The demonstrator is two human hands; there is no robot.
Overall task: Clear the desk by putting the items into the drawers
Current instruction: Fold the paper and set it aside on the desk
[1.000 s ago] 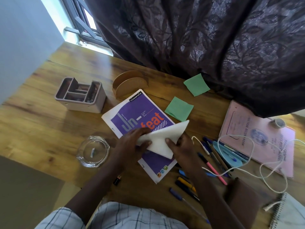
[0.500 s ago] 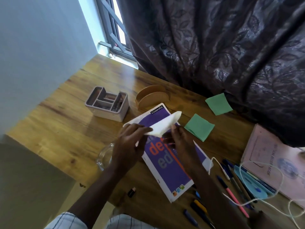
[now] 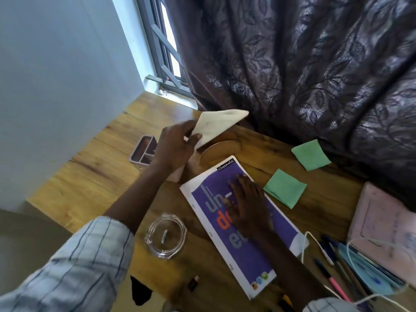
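Note:
My left hand [image 3: 174,147] pinches a folded white napkin [image 3: 218,124] and holds it up over the wooden napkin holder [image 3: 221,149] at the back of the desk [image 3: 90,183]. My right hand [image 3: 247,206] lies flat with straight fingers on the purple notebook [image 3: 252,251], which rests in the middle of the desk. Two green sticky-note pads [image 3: 284,188] [image 3: 310,155] lie to the right of the notebook. No drawer is in view.
A glass ashtray [image 3: 166,235] sits near the front edge. A grey organiser tray [image 3: 144,152] stands behind my left hand. Several pens [image 3: 333,273], a blue face mask [image 3: 369,273], a white cable [image 3: 315,242] and a pink booklet [image 3: 387,224] crowd the right side. A dark curtain [image 3: 315,64] hangs behind.
My left hand has lifted the folded napkin away from the notebook and carried it back over the wooden holder. My right hand has let go of the napkin and dropped flat onto the notebook.

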